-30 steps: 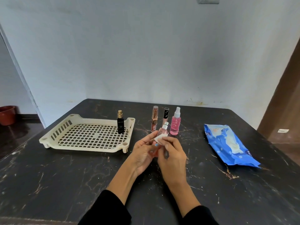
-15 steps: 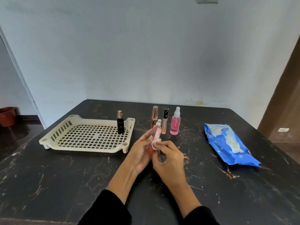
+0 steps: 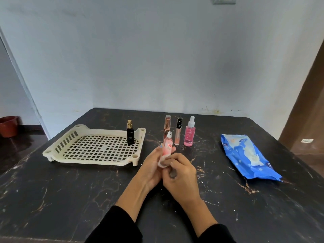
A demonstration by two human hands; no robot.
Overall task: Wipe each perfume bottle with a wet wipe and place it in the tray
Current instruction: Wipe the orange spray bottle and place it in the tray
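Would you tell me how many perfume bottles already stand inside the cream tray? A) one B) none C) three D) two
A: only the black bottle stands inside the tray, at its far right corner.

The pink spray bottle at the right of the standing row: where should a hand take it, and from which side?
Grip the pink spray bottle around its round body, below the white nozzle, coming from its right. It stands upright, with a slim tube close on its left and bare table on its right, so that side probably leaves fingers room.
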